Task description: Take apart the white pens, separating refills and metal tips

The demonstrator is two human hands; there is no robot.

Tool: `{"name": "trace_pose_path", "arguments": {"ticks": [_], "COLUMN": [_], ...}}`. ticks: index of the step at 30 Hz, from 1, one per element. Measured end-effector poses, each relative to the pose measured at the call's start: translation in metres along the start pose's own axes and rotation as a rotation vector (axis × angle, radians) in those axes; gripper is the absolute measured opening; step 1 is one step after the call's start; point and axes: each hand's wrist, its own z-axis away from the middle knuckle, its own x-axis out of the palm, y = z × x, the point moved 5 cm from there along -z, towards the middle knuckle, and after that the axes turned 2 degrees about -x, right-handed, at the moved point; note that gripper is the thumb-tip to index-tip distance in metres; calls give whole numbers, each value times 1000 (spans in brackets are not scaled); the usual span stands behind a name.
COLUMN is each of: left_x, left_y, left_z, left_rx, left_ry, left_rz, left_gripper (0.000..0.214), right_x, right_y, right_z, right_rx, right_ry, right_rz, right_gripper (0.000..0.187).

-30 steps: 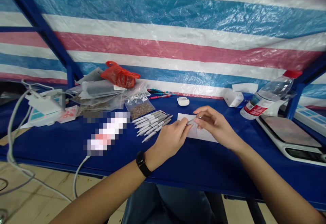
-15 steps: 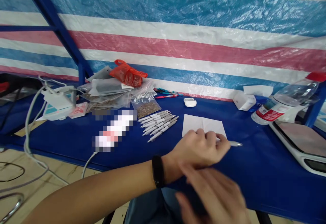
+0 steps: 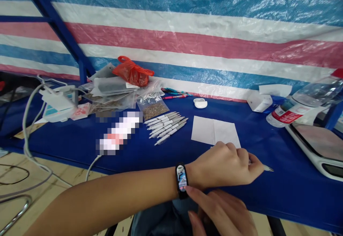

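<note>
My left hand (image 3: 227, 164) is closed in a fist, knuckles up, around a pen (image 3: 269, 168) whose tip sticks out past the thumb side. Most of the pen is hidden in the fist. On that wrist is a black smart band (image 3: 182, 179) with its screen lit. The index fingertip of my right hand (image 3: 222, 211) touches the lower end of the screen; its thumb is apart and it holds nothing. Just beyond my left fist lies a creased white sheet of paper (image 3: 214, 130). Several white and grey pens (image 3: 166, 127) lie side by side left of the paper.
Farther back are a white earbud case (image 3: 200, 103), clear bags of dried bits (image 3: 154, 111) and a red plastic bag (image 3: 132, 72). At right, a water bottle (image 3: 292, 112) leans near a scale (image 3: 318, 143). A white cable (image 3: 92, 166) hangs over the table's front edge.
My left forearm has rolled and moved right, so the band's screen faces up and is lit. My right index finger has come onto the screen. The pen stays in my left fist.
</note>
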Motion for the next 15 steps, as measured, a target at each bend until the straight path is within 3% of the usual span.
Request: {"name": "trace_pose_path", "arguments": {"ticks": [2,4,6,8,10,13,15], "left_x": [12,26,38,45,46,46,48], "left_y": [-8,-21,-39,-55,-65,-71,-73], "left_z": [1,0,-2,-2,-1,4,7], "left_rx": [-28,-85,-222,-354,-433,-495,-532], "left_ry": [-6,-53,-124,-171,-181,-164,-146], "left_rz": [35,131,262,411,552,685,721], "left_gripper": [23,21,29,35,36,36,34], "right_x": [-4,-15,-40,-63,-70,-60,-46], "right_y": [7,26,59,95,130,168,179], "right_z": [0,-1,-2,-6,-21,-51,-64], "right_rx": [21,149,387,593,660,645,619], "right_ry": [12,62,280,497,499,296,199], "right_rz": [7,59,172,197,83,-96,-252], "right_gripper": [29,26,20,27,38,43,45]}}
